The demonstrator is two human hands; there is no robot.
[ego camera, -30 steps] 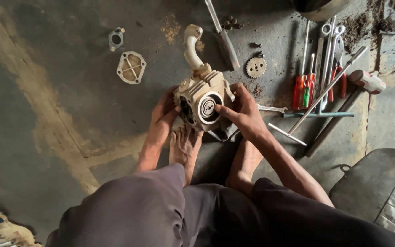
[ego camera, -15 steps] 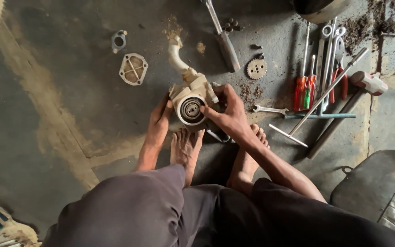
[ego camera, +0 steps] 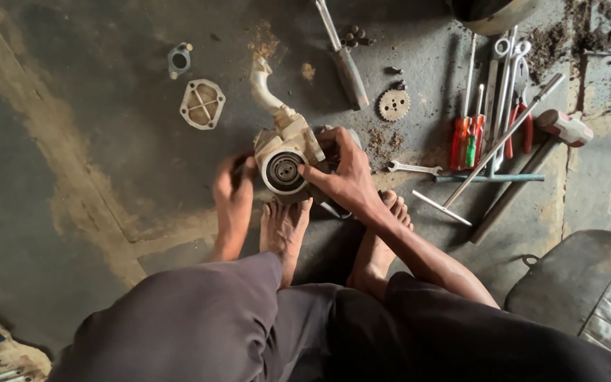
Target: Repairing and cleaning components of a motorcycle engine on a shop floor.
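Our hands clasp the pump housing on the floor just ahead of our bare feet: left hand (ego camera: pixel 233 189) gripping its left side, right hand (ego camera: pixel 341 173) wrapped over its right, fingertips (ego camera: pixel 308 172) at the round bearing (ego camera: pixel 284 171). We judge we are working on that bearing in the pump housing (ego camera: pixel 288 145); next calls for steady bracing, with tools (ego camera: pixel 489 120) lying well to its right.
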